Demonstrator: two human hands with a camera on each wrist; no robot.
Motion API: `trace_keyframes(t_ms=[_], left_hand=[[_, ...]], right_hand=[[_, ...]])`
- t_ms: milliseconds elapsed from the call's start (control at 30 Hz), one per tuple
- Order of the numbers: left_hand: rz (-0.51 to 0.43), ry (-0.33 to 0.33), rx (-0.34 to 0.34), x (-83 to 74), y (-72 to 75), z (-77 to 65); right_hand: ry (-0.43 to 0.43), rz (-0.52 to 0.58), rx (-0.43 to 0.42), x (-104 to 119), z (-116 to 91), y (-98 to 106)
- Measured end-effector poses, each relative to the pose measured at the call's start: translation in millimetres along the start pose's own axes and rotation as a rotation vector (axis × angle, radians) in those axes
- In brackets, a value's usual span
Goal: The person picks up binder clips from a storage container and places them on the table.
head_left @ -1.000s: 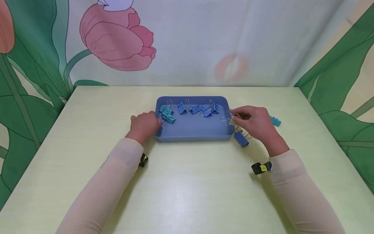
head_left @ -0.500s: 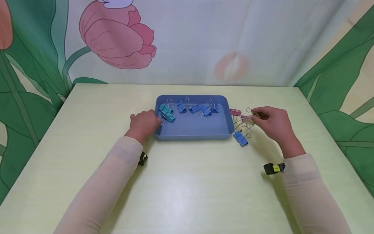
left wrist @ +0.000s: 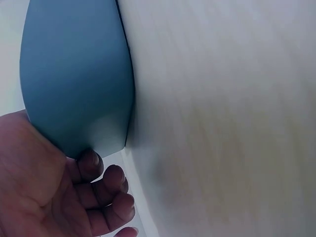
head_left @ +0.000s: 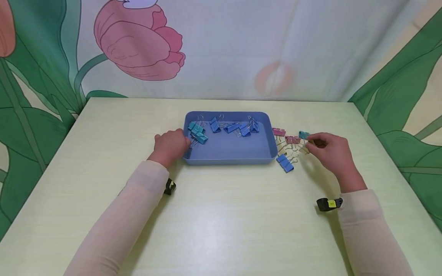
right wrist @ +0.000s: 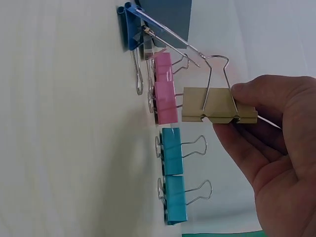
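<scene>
My left hand [head_left: 170,145] grips the left end of a blue tray [head_left: 229,161], its fingers curled at the tray wall [left wrist: 76,74] in the left wrist view. To the right of the tray, my right hand [head_left: 329,153] pinches a yellow binder clip [right wrist: 195,104] between thumb and fingers. Around that hand lie two pink binder clips [right wrist: 165,101], two teal ones [right wrist: 174,150] and a blue one [head_left: 285,163] at the tray's right front corner. From the head view, the right hand covers most of the yellow clip and one teal clip.
Inside the tray, teal binder clips [head_left: 198,136] lie at the left, and several blue ones [head_left: 232,128] along the back. A pale table [head_left: 221,214] carries everything, with a flower-printed curtain [head_left: 224,50] behind its far edge.
My right hand has moved right from the tray's right rim, carrying the yellow clip, uncovering the pink clips. The left hand keeps its place on the tray.
</scene>
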State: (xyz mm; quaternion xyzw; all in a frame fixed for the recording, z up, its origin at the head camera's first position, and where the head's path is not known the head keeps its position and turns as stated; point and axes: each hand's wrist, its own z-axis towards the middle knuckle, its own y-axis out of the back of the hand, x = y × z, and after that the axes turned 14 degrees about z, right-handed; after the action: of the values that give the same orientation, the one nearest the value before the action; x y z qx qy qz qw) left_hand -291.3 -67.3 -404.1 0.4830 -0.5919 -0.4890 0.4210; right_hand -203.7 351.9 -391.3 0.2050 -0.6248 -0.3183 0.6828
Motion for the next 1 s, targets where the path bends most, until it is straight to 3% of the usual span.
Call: trace_keyframes(t_ms=[300, 533, 1000], left_hand=[[0.021, 0.007, 0.016, 1.1, -4.3, 4.9], [0.025, 0.006, 0.007, 0.1, -5.0, 4.2], [0.018, 0.006, 0.007, 0.3, -3.3, 3.7]], right_hand=[[-0.064, -0.009, 0.027, -8, -4, -4], [-0.026, -0.039, 0.051, -10, -5, -9], [-0.037, -0.042, 0.071, -11, -4, -14]])
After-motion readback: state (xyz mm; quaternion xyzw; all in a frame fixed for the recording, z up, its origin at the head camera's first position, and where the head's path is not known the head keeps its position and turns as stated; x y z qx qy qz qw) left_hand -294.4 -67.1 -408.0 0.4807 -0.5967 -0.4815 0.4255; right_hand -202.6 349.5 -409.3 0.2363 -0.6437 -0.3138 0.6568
